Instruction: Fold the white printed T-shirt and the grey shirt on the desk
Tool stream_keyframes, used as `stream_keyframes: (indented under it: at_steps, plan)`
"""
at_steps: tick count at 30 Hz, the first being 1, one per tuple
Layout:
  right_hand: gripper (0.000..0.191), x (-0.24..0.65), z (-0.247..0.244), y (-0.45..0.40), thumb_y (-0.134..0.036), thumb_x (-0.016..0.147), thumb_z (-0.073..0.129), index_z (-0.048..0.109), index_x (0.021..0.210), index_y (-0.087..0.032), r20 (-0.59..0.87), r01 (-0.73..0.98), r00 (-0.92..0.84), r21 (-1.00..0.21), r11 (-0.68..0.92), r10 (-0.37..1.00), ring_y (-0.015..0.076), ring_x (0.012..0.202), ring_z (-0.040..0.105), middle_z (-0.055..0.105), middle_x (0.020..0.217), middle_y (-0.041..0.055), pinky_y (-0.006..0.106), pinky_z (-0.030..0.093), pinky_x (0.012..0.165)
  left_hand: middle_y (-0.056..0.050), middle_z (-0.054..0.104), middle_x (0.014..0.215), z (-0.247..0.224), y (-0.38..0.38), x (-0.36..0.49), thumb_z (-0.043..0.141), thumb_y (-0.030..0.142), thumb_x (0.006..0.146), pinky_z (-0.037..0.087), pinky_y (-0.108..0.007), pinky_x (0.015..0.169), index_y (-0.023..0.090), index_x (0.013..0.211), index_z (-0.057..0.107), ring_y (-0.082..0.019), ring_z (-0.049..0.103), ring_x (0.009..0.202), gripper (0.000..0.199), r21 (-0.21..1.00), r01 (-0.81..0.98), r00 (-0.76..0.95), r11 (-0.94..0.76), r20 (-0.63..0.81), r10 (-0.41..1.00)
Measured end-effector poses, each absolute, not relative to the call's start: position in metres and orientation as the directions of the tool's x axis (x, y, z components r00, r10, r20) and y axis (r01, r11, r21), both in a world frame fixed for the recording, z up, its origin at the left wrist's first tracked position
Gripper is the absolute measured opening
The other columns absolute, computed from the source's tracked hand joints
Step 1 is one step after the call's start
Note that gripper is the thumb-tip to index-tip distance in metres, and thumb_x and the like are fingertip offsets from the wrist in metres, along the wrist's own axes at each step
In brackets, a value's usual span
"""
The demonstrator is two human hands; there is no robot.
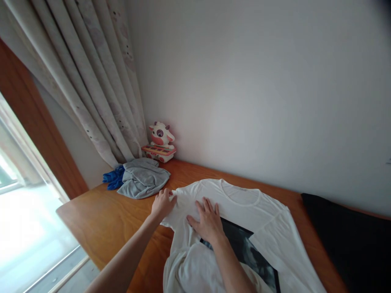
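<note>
Our left hand (163, 203) is pinched shut on the sleeve (180, 203) of the white T-shirt (244, 215); that sleeve runs rightward toward our right hand (207, 221). The right hand lies flat, fingers spread, pressing the shirt's chest just beside the left; the shirt's length runs back toward us.

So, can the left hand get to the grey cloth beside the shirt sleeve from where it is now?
Probably yes. The left hand holds the white shirt's sleeve, and the grey cloth lies just beyond it on bare table, with nothing in between.
</note>
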State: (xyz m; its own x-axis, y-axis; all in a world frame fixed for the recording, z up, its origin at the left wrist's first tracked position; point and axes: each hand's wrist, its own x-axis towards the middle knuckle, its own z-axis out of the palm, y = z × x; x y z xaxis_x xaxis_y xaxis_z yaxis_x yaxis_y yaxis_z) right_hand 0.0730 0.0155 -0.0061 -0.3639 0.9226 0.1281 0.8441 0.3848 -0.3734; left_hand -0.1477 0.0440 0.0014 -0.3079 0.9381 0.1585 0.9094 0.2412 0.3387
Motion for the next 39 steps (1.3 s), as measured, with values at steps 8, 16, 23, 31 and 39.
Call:
stream_keyframes:
  at_steps: [8,16,23,31,39]
  plan:
    - [0.074,0.074,-0.003,0.014,-0.064,0.096,0.042,0.046,0.151,-0.016,0.118,0.840,-0.375,-0.376,0.391,0.919,0.0335,0.152,0.023,0.030,0.162,0.0217,0.058,0.008,0.121,-0.004,0.069,0.068,0.023,0.069,-0.153,0.071,0.035,0.073,0.042,-0.026,0.060,0.018,0.078,0.068,-0.023,0.070,0.073,0.018,0.316,0.914,-0.266,0.253,-0.001,0.964]
    - [0.059,0.075,-0.008,0.026,-0.050,0.104,0.023,0.064,0.134,-0.020,0.197,0.666,-0.248,-0.676,0.315,0.949,0.0264,0.147,0.037,0.051,0.153,0.0133,0.050,0.017,0.122,-0.006,0.075,0.105,0.065,0.044,-0.115,0.051,0.032,0.092,0.048,-0.027,0.076,0.020,0.118,0.067,-0.020,0.069,0.089,0.033,0.457,0.889,-0.068,-0.028,0.192,0.979]
    - [0.069,0.094,-0.005,0.046,-0.055,0.103,0.013,0.060,0.135,-0.016,0.126,0.424,-0.038,-0.896,0.130,0.991,0.0211,0.124,0.062,0.067,0.135,0.0114,0.030,0.048,0.101,-0.009,0.065,0.132,0.059,-0.025,-0.079,0.066,0.048,0.085,0.043,-0.045,0.104,0.032,0.143,0.051,-0.032,0.059,0.120,0.062,0.340,0.859,0.309,-0.384,0.254,0.917]
    - [0.055,0.094,-0.015,0.040,-0.032,0.080,0.060,0.062,0.133,-0.016,0.174,0.413,-0.074,-0.891,0.189,0.982,0.0254,0.111,0.067,0.075,0.113,0.0101,0.033,0.048,0.098,-0.008,0.073,0.099,0.024,-0.040,-0.115,0.066,0.038,0.083,0.048,-0.033,0.078,0.022,0.116,0.066,-0.026,0.068,0.091,0.037,0.355,0.935,-0.005,-0.009,0.038,0.999]
    - [0.053,0.099,-0.013,0.047,-0.039,0.080,0.057,0.064,0.126,-0.014,0.110,0.243,-0.050,-0.963,0.119,0.993,0.0238,0.087,0.070,0.075,0.104,0.0107,0.035,0.054,0.085,-0.003,0.072,0.094,0.041,-0.048,-0.117,0.062,0.023,0.082,0.049,-0.029,0.079,0.025,0.091,0.067,-0.021,0.067,0.090,0.010,0.491,0.860,0.051,-0.138,0.186,0.981]
